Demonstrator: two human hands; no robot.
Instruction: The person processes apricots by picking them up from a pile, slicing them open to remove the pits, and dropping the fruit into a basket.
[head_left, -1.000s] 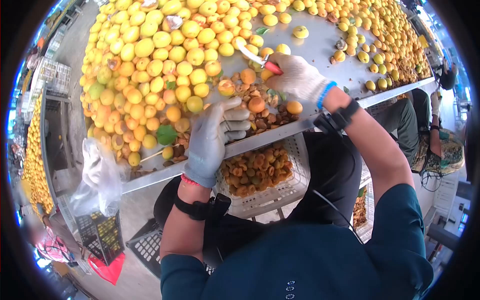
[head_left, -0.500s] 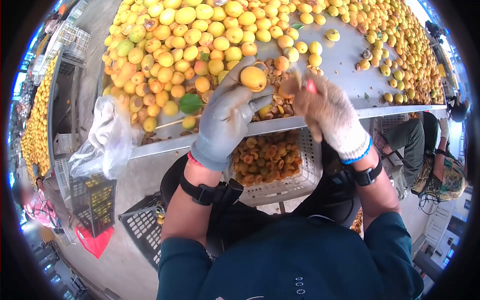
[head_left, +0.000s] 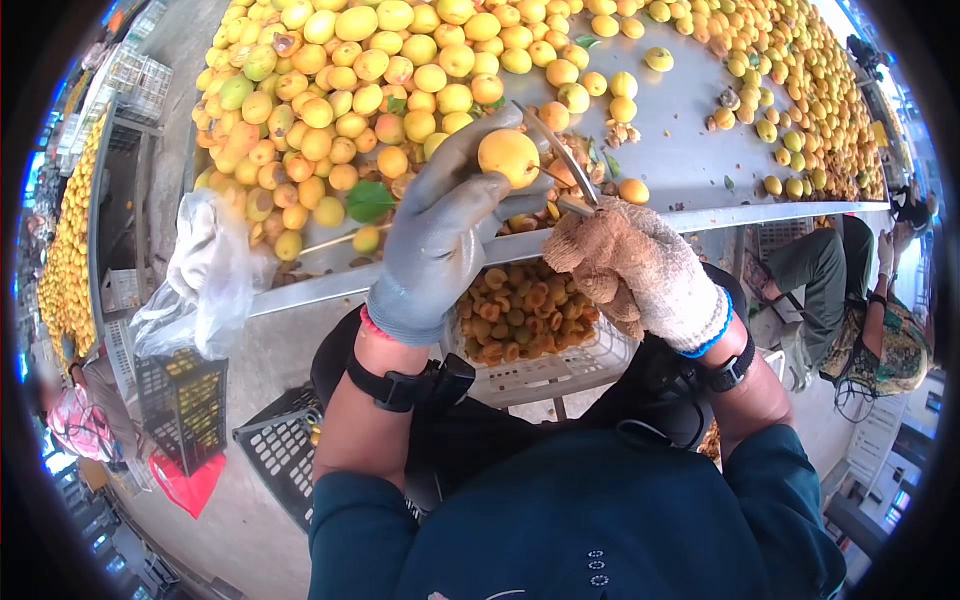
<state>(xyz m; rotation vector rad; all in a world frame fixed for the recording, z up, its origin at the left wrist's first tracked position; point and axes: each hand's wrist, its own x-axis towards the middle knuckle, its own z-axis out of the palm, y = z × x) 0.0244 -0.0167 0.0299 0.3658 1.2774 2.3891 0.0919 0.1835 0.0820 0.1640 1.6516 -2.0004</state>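
My left hand [head_left: 440, 225], in a grey coated glove, grips a whole yellow apricot [head_left: 508, 158] between thumb and fingers above the table's front edge. In my right hand [head_left: 640, 265], which wears a stained knit glove, is a knife [head_left: 565, 150]; its thin curved metal blade points up and left, close beside the apricot. The glove hides the knife's handle. Below both hands, a white plastic crate [head_left: 610, 350] contains halved apricots [head_left: 520, 318].
A large heap of apricots [head_left: 340, 90] covers the metal table [head_left: 680, 130] at left, with another pile [head_left: 800, 90] at far right. A plastic bag [head_left: 195, 290] hangs over the front edge. Dark crates [head_left: 285, 450] stand at lower left. Other people sit at both sides.
My right hand has moved down and slightly left, and the knife blade now shows clearly beside the apricot. My left hand keeps its hold, and the view has shifted slightly.
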